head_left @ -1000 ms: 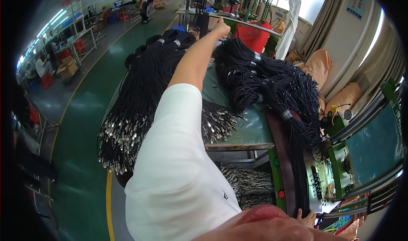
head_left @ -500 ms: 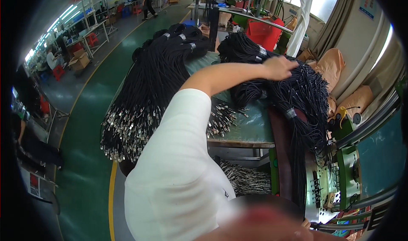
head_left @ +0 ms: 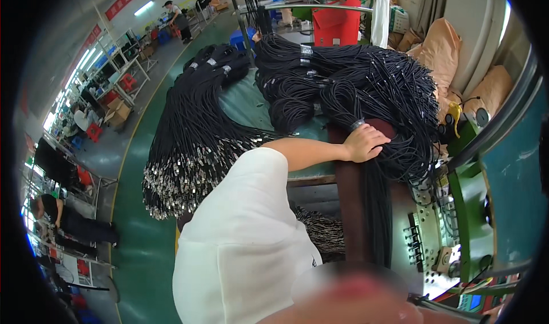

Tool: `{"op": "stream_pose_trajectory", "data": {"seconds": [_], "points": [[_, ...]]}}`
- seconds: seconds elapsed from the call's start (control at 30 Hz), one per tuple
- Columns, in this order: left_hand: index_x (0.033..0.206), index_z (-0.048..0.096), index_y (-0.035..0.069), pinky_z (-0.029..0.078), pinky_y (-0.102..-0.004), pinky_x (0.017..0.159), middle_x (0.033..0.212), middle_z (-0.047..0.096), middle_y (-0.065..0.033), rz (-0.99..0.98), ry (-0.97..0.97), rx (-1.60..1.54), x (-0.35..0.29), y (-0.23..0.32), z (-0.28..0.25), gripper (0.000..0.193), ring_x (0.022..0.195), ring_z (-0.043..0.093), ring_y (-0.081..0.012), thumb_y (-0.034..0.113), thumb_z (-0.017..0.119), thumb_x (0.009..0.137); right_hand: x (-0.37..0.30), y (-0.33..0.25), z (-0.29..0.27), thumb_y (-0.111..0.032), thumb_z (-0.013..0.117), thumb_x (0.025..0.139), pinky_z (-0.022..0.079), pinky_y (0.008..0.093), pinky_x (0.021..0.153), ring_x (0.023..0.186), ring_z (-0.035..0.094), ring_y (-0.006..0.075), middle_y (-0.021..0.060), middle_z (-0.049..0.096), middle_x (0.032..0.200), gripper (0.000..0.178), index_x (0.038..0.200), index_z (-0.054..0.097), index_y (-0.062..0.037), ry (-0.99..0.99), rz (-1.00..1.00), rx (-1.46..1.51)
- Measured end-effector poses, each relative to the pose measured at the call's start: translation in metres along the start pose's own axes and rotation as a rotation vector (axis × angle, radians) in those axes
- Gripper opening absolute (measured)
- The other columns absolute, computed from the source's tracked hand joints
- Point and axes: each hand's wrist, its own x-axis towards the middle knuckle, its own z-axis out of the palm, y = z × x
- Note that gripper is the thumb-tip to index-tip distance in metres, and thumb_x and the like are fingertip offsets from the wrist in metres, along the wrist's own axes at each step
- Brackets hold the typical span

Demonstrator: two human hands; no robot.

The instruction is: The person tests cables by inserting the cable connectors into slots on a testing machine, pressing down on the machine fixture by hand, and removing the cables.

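My left hand (head_left: 366, 143) reaches across from a white sleeve. Its fingers are curled over a bundle of black cables (head_left: 342, 102), close to the clear band round it. The loose lengths of this bundle hang past the hand over a dark red-brown strip (head_left: 350, 210). Behind it, more banded black cable bundles (head_left: 372, 67) lie piled, their thin ends pointing right. To the left is another heap of black cables (head_left: 191, 104) with shiny metal plugs (head_left: 183, 178) at the near end. Only a sliver of my right hand (head_left: 495, 312) shows at the lower right; its fingers are unclear.
A green-topped table (head_left: 243, 104) carries the heaps. At right stands a green machine with a perforated metal plate (head_left: 426, 244). A red bin (head_left: 336, 27) and brown paper sacks (head_left: 440, 47) are behind. On the left, a person (head_left: 51, 212) stands beyond the green walkway (head_left: 146, 255).
My left hand has come down and nearer, from above the far pile onto a banded cable bundle. The view has turned, and my right hand appears farther right.
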Motion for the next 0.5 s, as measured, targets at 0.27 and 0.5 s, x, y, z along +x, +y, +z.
{"op": "stream_pose_trajectory", "data": {"seconds": [0.27,0.5], "points": [[0.118,0.062,0.010,0.037,-0.0400,0.093,0.110,0.062,-0.0061,-0.019,-0.014,-0.022,0.000,0.000,-0.010,0.039,0.099,0.056,-0.0251,0.025,0.056,0.082,-0.001,-0.018,-0.008,-0.065,0.069,0.074,0.044,0.0451,0.082,0.085,0.058,0.0291,0.0069,0.060,0.087,0.056,0.095,0.062,-0.0125,0.231,-0.026,0.202],[0.113,0.064,0.009,0.038,-0.0409,0.093,0.108,0.063,-0.0076,-0.027,0.032,-0.075,-0.006,0.003,-0.009,0.036,0.100,0.057,-0.0251,0.025,0.059,0.082,-0.016,-0.017,-0.025,-0.059,0.069,0.076,0.043,0.0458,0.082,0.087,0.058,0.0319,0.0098,0.061,0.087,0.051,0.095,0.063,-0.0117,0.108,-0.064,0.159]]}}
